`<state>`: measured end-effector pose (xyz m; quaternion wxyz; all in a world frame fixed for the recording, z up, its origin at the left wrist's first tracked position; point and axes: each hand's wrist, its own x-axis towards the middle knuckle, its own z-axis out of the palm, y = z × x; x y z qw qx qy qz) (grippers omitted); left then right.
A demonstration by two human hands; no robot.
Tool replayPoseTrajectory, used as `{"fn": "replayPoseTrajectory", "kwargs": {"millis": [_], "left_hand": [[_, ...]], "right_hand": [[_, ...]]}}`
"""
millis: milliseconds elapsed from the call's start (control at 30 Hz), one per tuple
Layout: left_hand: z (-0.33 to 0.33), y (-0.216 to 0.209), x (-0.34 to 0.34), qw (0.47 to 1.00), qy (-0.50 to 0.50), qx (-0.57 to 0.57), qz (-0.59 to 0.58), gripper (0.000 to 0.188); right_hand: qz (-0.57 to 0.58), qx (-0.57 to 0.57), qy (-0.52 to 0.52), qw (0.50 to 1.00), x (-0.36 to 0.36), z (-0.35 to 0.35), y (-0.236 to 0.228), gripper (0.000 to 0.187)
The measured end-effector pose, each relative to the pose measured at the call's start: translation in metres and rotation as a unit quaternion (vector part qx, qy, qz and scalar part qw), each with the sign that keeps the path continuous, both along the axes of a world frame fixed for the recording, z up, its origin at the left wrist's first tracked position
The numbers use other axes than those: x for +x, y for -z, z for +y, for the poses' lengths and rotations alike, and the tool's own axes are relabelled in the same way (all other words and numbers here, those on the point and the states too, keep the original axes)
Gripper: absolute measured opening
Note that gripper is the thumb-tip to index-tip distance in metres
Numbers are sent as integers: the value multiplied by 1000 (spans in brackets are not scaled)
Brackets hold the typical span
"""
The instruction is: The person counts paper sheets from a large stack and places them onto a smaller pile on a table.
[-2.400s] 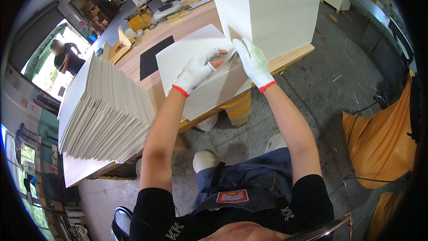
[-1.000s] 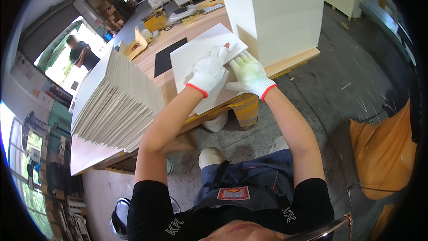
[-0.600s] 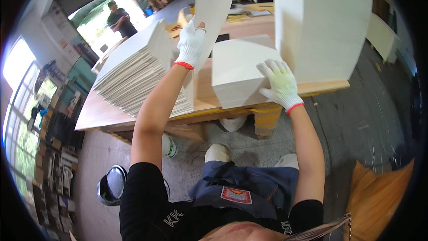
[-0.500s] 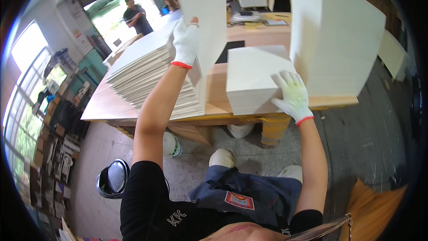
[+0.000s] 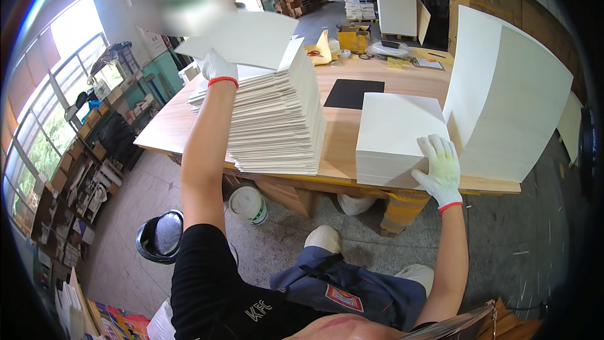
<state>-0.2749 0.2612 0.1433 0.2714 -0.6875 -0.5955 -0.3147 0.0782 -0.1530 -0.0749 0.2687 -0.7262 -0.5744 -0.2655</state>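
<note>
My left hand (image 5: 218, 68), in a white knit glove with a red cuff, grips the edge of a white board (image 5: 255, 41). That board is tilted over a tall, uneven stack of white boards (image 5: 277, 129) on the left of the table; whether it touches the stack is hard to tell. On the right, a lower, neat stack of white sheets (image 5: 399, 116) sits near the front edge. My gloved right hand (image 5: 440, 167) lies on its right front corner, fingers spread.
Large white sheets (image 5: 513, 94) stand upright and curved at the table's right end. A black mat (image 5: 355, 94) lies on the wooden table (image 5: 340, 75) between the stacks. Scissors, a yellow box (image 5: 353, 39) and plastic wrap (image 5: 387, 49) are behind. A bucket (image 5: 248, 205) and black stool (image 5: 161, 237) stand below.
The white board, upright between the two stacks before, has swung left with my left hand and now tilts above the left stack. My right hand stays on the lower stack; the view has shifted.
</note>
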Motion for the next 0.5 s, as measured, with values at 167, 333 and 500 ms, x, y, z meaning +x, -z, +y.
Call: {"fn": "replayPoseTrajectory", "kwargs": {"millis": [167, 333, 500], "left_hand": [[-6, 21, -4, 993, -94, -50, 59, 37], [-8, 22, -10, 990, -4, -118, -78, 41], [-35, 11, -46, 841, 151, 3, -519, 47]], "right_hand": [[25, -45, 19, 998, -1, -3, -3, 76], [3, -25, 20, 999, 0, -4, -1, 72], [-11, 1, -9, 1000, -4, 7, -4, 71]]}}
